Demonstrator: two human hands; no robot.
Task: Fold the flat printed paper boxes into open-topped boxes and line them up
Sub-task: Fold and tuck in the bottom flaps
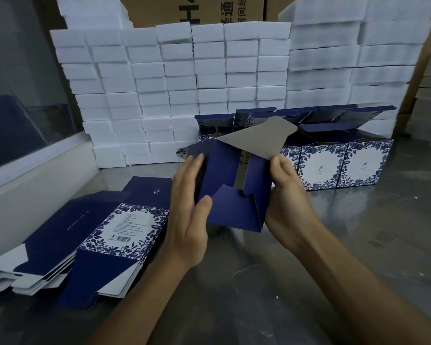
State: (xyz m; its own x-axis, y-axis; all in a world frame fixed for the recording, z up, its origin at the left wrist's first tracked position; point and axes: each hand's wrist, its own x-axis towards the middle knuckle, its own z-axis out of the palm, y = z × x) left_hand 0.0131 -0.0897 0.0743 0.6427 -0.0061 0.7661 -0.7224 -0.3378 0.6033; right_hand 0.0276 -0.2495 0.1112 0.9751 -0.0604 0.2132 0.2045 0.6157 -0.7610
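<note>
I hold a half-folded dark blue paper box [232, 195] above the middle of the table, its bottom flaps towards me and one grey-lined flap sticking up. My left hand [188, 207] lies flat against its left side, fingers straight and thumb on the front edge. My right hand [288, 195] grips its right side, fingers curled round the wall. A fanned stack of flat printed boxes [92, 235] lies at the left. Several folded boxes with blue floral print [343, 165] stand in a row behind, lids open.
Stacks of white foam blocks [174, 80] form a wall at the back, with brown cartons above them. A white ledge [35, 180] and a glass pane run along the left. The grey metal table [334, 245] shows bare surface at front right.
</note>
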